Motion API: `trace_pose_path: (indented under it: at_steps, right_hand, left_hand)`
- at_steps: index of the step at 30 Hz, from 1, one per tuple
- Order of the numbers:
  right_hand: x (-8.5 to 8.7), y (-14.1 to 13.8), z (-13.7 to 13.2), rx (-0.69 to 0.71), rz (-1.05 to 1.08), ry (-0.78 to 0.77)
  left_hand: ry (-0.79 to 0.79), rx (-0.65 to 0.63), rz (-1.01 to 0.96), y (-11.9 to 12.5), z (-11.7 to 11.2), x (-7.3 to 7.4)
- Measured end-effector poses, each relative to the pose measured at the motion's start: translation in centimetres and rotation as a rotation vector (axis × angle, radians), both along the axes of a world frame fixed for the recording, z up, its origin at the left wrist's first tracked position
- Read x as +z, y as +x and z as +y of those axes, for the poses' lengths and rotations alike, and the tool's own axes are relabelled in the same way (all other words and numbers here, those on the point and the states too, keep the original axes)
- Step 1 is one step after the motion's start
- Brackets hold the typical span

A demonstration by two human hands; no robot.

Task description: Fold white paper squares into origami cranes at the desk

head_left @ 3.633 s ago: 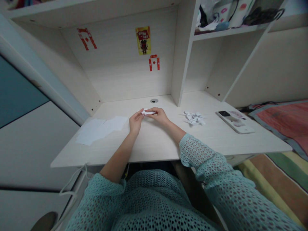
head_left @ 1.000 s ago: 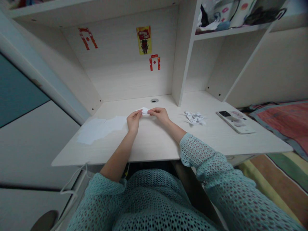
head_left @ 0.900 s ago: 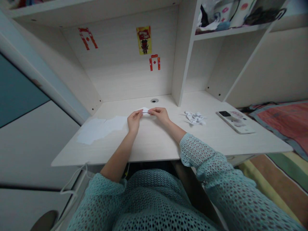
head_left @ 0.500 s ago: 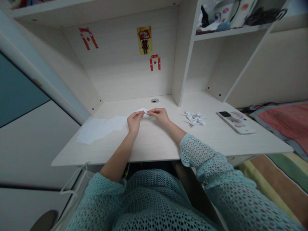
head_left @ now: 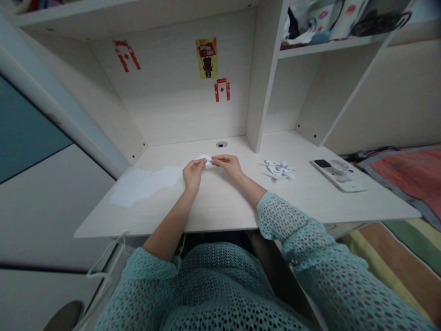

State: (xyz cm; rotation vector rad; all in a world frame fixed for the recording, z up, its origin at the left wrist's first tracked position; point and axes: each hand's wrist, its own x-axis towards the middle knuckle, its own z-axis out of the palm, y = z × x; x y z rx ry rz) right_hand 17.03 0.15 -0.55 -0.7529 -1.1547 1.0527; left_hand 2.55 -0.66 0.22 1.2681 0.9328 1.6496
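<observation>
A small folded piece of white paper (head_left: 206, 158) is held just above the pale wooden desk (head_left: 223, 207), near its middle. My left hand (head_left: 193, 172) pinches the paper's left end with closed fingers. From the right, my right hand (head_left: 228, 164) pinches the other end, its fingers closed too. Both fingertips meet at the paper, which is mostly covered by them. Teal knitted sleeves cover my arms.
Flat white paper sheets (head_left: 144, 184) lie on the desk's left part. A small heap of folded white paper shapes (head_left: 278, 169) and a white phone (head_left: 336, 174) lie to the right. A cable hole (head_left: 221, 144), an upright shelf divider (head_left: 260, 92) and a striped blanket (head_left: 399, 184) are nearby.
The hands have kept pinching the paper at the same spot; the fingertips have drawn slightly closer together and the paper looks a little more folded.
</observation>
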Motion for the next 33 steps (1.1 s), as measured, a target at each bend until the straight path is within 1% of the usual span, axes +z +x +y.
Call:
trace_pose_path:
  at_steps: [6,11,14,20,26,30,33]
  right_hand:
    - [-0.12,-0.27,-0.05,0.011,0.053,-0.064]
    - [-0.19,-0.18,0.20,0.015,0.069,-0.083]
    - [-0.24,-0.20,0.21,0.017,0.078,-0.085]
    - [-0.22,-0.15,0.04,-0.019,0.045,-0.078]
    - [-0.22,-0.03,0.14,-0.037,0.028,-0.078]
    - [-0.27,-0.02,0.18,-0.006,0.060,-0.070]
    - [-0.36,0.00,0.20,0.011,0.083,-0.095]
  left_hand:
    - [-0.048,-0.007,-0.067,0.17,0.06,-0.15]
    - [-0.037,-0.028,-0.082,0.38,-0.17,0.07]
    - [-0.032,-0.012,-0.065,0.41,-0.35,0.16]
    - [-0.021,0.029,0.037,0.31,-0.71,0.34]
    - [-0.024,0.022,-0.002,0.50,-0.64,0.39]
    - [-0.012,0.011,-0.016,0.45,-0.48,0.22]
    - [-0.005,0.007,0.010,0.38,-0.46,0.15]
